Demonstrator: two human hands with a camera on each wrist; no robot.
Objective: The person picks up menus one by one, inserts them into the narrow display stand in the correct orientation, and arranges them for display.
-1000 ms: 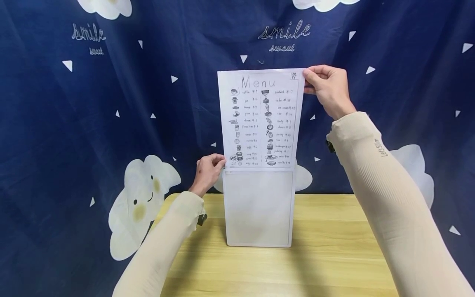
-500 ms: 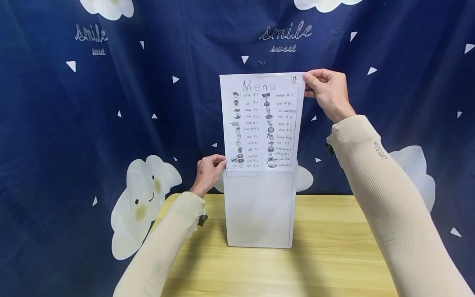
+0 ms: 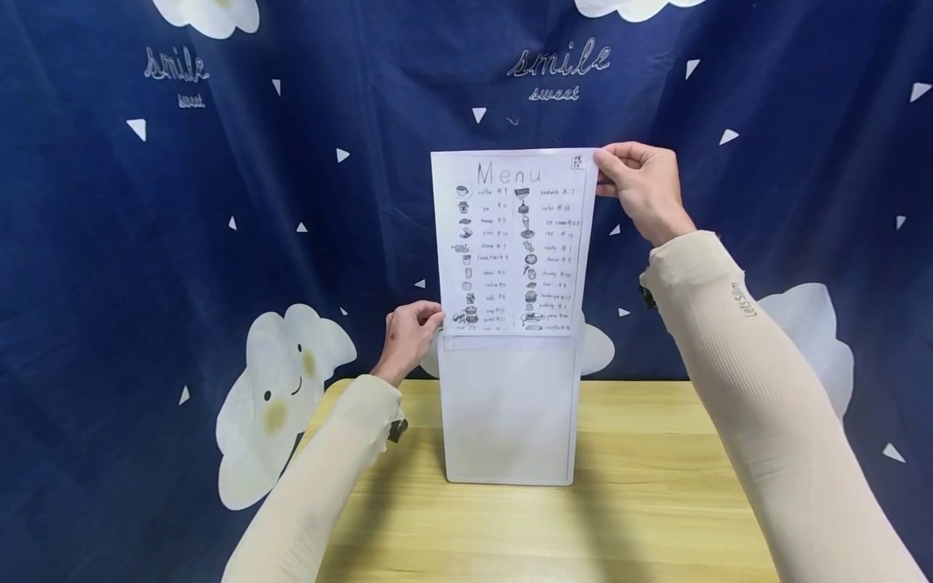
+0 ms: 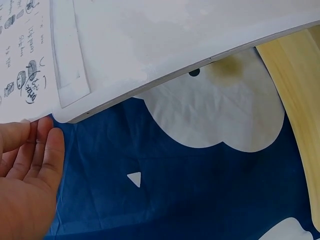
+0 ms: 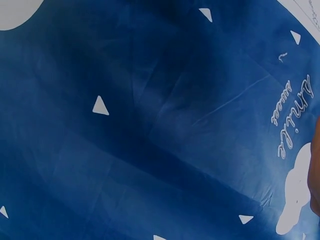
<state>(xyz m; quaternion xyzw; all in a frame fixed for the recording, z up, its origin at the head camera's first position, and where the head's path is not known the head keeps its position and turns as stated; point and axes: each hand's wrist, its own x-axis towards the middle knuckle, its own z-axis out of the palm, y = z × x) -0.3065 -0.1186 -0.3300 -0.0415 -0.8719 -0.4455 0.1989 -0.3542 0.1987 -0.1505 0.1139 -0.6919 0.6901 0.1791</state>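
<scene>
A paper menu sheet (image 3: 513, 243) with handwritten items and small drawings stands upright in the head view. Its lower edge meets the top of a white display stand (image 3: 508, 413), and the last row of writing is partly hidden there. My right hand (image 3: 645, 190) pinches the sheet's upper right corner between thumb and fingers. Low on the left edge, my left hand (image 3: 410, 336) pinches the sheet just above the stand's top corner. The left wrist view shows those fingers (image 4: 52, 152) near the stand's corner. The right wrist view catches only a sliver of hand (image 5: 315, 170).
The stand rests on a pale wooden table (image 3: 656, 470). Behind it hangs a dark blue curtain (image 3: 350, 227) with white clouds (image 3: 280, 397), triangles and "smile sweet" lettering.
The menu sheet has come down a little, and its bottom row has slipped partly behind the stand's top edge. My right hand has lowered with it; the left hand stays nearly still.
</scene>
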